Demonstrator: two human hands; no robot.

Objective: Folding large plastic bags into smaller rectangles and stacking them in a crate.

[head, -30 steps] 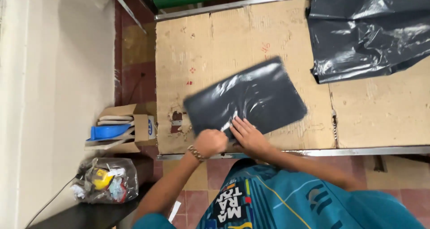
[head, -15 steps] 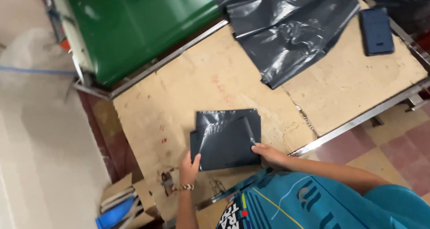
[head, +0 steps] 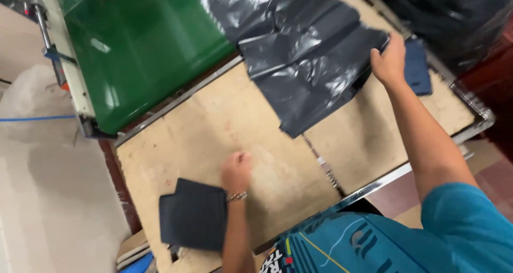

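The right hand (head: 389,59) grips the far right edge of a loose black plastic bag (head: 315,75), its fingers curled over that edge and pinching the film. The bag lies crumpled and glossy across the far middle of the work table (head: 256,139), a worn tan board with a metal rim, and its near corner hangs down toward the seam that runs across the board. More of the same black plastic (head: 251,6) is bunched just behind it, toward the top of the view. Just beside the right hand, on its far side, lies a flat dark blue thing (head: 418,67), partly hidden by the hand. The left hand (head: 236,170) rests on the bare board near the front edge, fingers drawn in toward a loose fist; it is blurred, so whether it holds anything cannot be told. A metal bracelet (head: 236,196) sits at its wrist. Just to the left of that wrist, touching or nearly touching the forearm, a folded black bag (head: 193,213) lies flat as a neat square at the front left corner of the table. Behind the table stands a green machine panel (head: 139,43) with a pale frame. The person wears a teal shirt (head: 459,230).
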